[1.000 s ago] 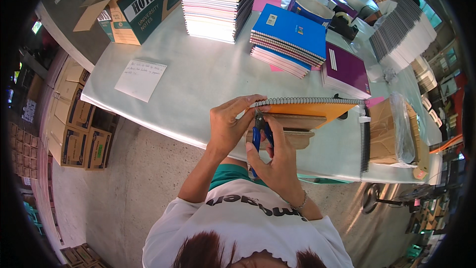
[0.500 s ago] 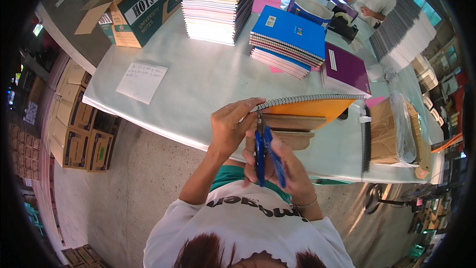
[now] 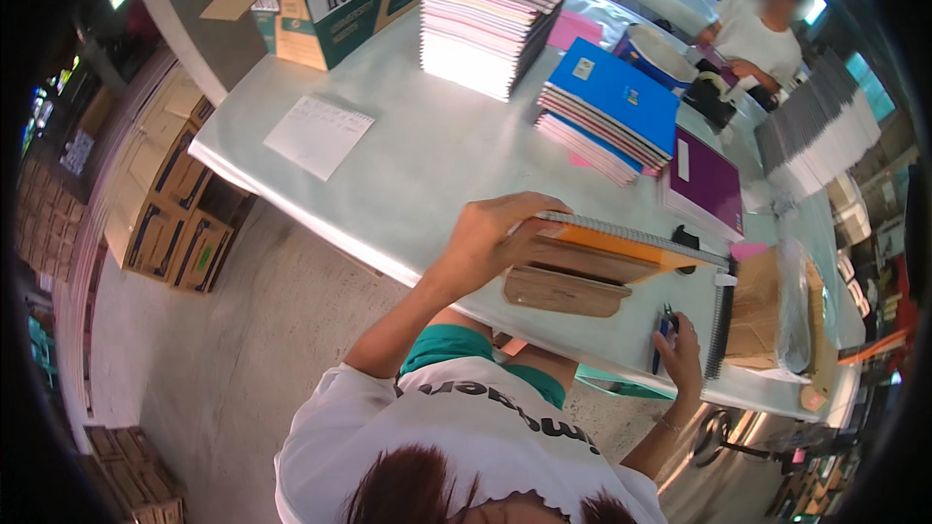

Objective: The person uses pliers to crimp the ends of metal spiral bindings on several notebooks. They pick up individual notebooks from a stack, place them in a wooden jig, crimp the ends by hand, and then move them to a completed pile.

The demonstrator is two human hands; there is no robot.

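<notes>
My left hand [image 3: 490, 243] grips the left end of a spiral-bound notebook [image 3: 631, 245] with an orange cover, its wire edge facing up. The notebook stands on edge against a wooden stand [image 3: 568, 289] at the table's front. To the right, my right hand [image 3: 685, 357] is closed around blue-handled pliers [image 3: 664, 324], low over the table and apart from the notebook. Just past that hand lies a long black binding coil [image 3: 720, 330]. The palm side of my left hand is hidden.
Behind the notebook are a blue notebook stack [image 3: 612, 92], purple notebooks [image 3: 701, 180] and a tall notebook pile [image 3: 485, 29]. A handwritten sheet [image 3: 318, 136] lies left, near a green carton [image 3: 340, 5]. An open brown box [image 3: 762, 315] sits right. Another person [image 3: 762, 39] is across the table.
My right hand has carried the pliers from the notebook's left wire end to the table's right side. My left hand still holds the notebook. The whole view has shifted.
</notes>
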